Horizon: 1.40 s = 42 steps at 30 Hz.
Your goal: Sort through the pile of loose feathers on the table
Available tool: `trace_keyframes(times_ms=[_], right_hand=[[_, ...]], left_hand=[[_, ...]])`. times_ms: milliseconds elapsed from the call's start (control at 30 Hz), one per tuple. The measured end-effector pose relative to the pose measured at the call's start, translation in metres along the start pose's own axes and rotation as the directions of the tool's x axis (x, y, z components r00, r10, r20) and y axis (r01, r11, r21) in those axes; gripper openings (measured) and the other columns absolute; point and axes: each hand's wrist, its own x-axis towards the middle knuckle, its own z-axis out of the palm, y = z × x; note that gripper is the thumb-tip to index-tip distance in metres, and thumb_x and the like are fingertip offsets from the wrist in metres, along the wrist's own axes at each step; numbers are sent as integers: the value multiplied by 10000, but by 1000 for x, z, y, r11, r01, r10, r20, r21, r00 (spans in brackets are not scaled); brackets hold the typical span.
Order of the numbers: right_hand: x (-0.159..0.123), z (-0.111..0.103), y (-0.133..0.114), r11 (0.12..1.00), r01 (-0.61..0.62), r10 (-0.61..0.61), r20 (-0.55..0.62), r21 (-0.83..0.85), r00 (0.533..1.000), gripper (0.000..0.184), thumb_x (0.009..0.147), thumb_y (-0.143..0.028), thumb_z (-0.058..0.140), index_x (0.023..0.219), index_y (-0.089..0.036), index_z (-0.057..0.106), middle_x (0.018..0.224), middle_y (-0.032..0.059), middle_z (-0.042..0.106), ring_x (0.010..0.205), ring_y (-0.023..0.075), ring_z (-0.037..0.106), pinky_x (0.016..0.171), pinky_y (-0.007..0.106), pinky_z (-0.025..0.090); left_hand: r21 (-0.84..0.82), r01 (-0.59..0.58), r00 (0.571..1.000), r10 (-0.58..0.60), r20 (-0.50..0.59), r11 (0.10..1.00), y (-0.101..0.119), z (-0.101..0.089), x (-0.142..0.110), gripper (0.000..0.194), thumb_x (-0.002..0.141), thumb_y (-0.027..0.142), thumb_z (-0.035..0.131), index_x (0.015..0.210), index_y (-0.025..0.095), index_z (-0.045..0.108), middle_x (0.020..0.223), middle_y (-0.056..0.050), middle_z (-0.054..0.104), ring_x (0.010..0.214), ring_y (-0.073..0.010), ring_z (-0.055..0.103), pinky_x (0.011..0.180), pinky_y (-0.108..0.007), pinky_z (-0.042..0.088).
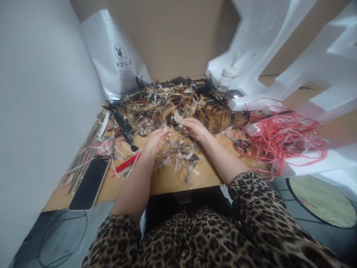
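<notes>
A broad heap of brown, tan and black feathers [156, 98] covers the middle of the wooden table. At its near edge, my left hand [158, 140] is closed in a pinch. What its fingertips hold, if anything, is too small to make out. My right hand [194, 128] is pinched on a pale, fluffy feather [176, 118] at the heap's front. A short gap lies between the two hands. Loose feather scraps [181, 150] are scattered on the table below them.
A dark phone [89, 184] lies at the left front, beside thin sticks [83, 158] and a red strip [127, 163]. Tangled pink cord [290, 137] and scissors [242, 144] are on the right. A white bag [111, 56] and a lidded bottle [226, 79] stand behind.
</notes>
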Motion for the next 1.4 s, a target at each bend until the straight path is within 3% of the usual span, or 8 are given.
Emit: trace_keyframes(times_ms=[233,400,700,967,1033,1167,1267,1400], right_hand=[[-8,21,8,999,27,-27,6,29,1000,320,512,-315,755,707,-161,554,538,-61,513,474,42,434,453,174,308],[-13,34,14,997,43,-43,-8,63,999,320,509,-312,753,707,-152,558,580,-36,571,511,64,504,500,190,369],[-12,36,21,998,54,-54,6,27,999,299,536,-335,733,717,-151,583,615,-10,614,552,83,541,544,202,391],[-9,25,9,990,112,-107,-61,82,992,288,565,-359,713,711,-167,554,678,-24,591,524,53,469,471,183,326],[-12,16,-1,992,121,-121,21,30,992,283,579,-368,705,710,-165,558,688,-19,595,522,54,463,471,186,321],[-20,-1,-20,940,85,34,338,-331,941,276,592,-369,702,657,-117,609,574,-5,567,481,50,416,469,198,287],[-21,-1,-20,891,119,5,271,-437,962,317,611,-417,680,685,-113,631,521,-23,523,466,47,389,466,199,269],[-16,13,-7,906,136,-96,120,-401,988,364,605,-459,664,755,-129,633,521,-37,511,453,46,370,454,196,254]], left_hand=[[-12,95,988,-92,124,995,2,9,-8,93,741,122,596,822,96,635,909,-100,678,712,-80,635,561,-121,457],[-49,112,979,-102,175,993,2,13,-10,96,756,101,567,810,92,647,854,-89,682,698,-82,636,542,-114,456],[-79,104,991,-97,96,991,0,10,-5,80,744,79,575,774,89,648,767,-61,668,637,-41,604,560,-94,458],[-71,-58,998,55,-39,996,1,8,-2,47,697,100,636,743,94,644,773,-57,666,656,-41,602,607,-114,469],[-67,-96,994,92,-57,993,3,7,-1,41,688,112,647,724,93,641,773,-60,667,659,-45,603,615,-125,469],[-55,-141,990,140,-27,988,3,5,0,70,673,141,663,715,88,643,766,-63,670,658,-49,604,626,-136,462],[-12,-149,989,149,4,989,0,6,-1,100,659,162,676,717,88,643,761,-70,674,661,-64,609,638,-158,464],[52,-137,991,136,13,989,-3,10,-3,129,638,185,694,710,91,643,763,-78,678,657,-77,612,638,-179,465]])
